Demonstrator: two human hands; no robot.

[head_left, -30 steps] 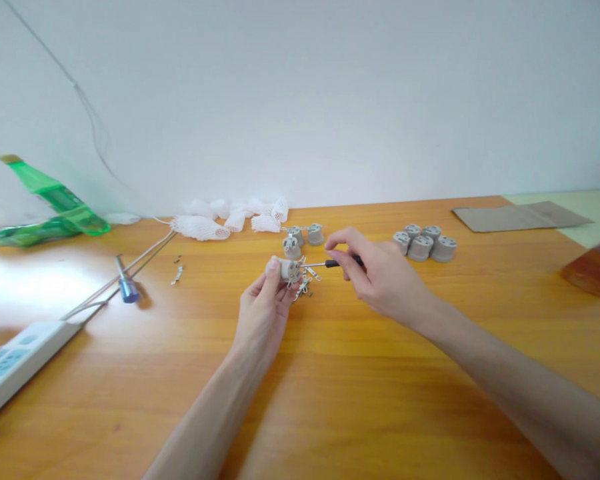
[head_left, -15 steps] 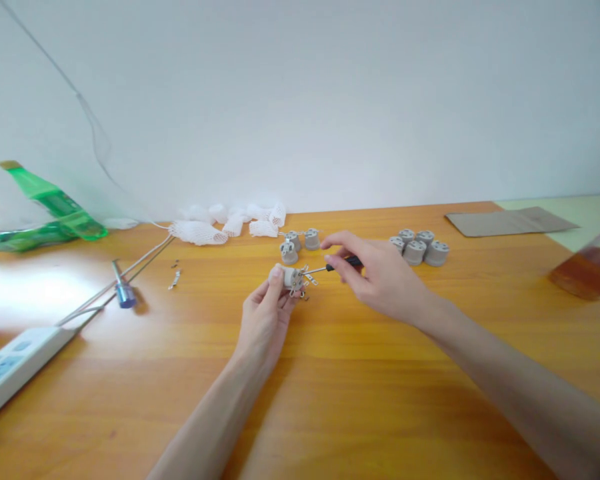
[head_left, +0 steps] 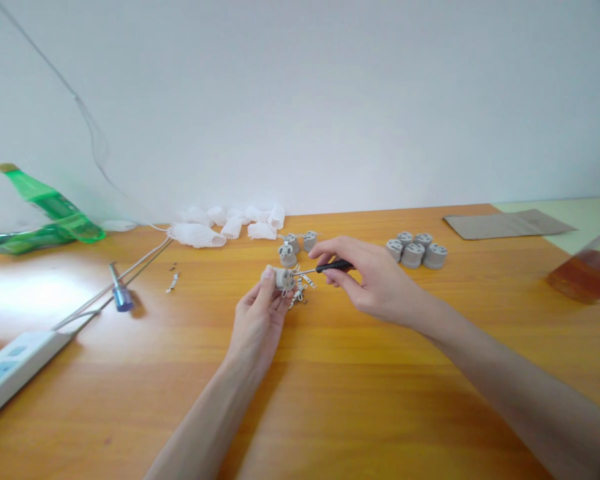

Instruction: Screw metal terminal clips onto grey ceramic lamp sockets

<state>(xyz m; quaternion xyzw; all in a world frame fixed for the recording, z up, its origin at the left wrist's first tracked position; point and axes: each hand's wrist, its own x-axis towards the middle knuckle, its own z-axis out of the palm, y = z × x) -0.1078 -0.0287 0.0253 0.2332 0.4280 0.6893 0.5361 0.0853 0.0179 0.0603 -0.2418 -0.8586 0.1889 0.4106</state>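
Note:
Between the thumb and fingers of my left hand (head_left: 261,313) is a grey-white lamp socket (head_left: 281,279), tipped on its side with its terminal end facing right. My right hand (head_left: 367,270) is closed round the black handle of a small screwdriver (head_left: 334,266). The screwdriver's metal tip meets the socket's terminal end; the exact spot is too small to make out. Small metal contact strips (head_left: 307,279) and tiny dark bits lie on the table just right of the socket. Behind my hands stand a few more lamp sockets (head_left: 287,255), one carrying metal parts on top.
Several sockets (head_left: 413,253) stand grouped at the right. White foam net sleeves (head_left: 197,234) lie along the wall. Leftward are a blue-handled screwdriver (head_left: 122,297), a metal strip (head_left: 173,282), a power strip (head_left: 17,363) and green bottles (head_left: 55,207). Cardboard (head_left: 510,224) and a brown-liquid container (head_left: 587,272) lie right.
Both hands, with the socket and screwdriver, have shifted slightly left. More of the metal strips on the table now shows beside the socket. My right fingers have closed further along the handle.

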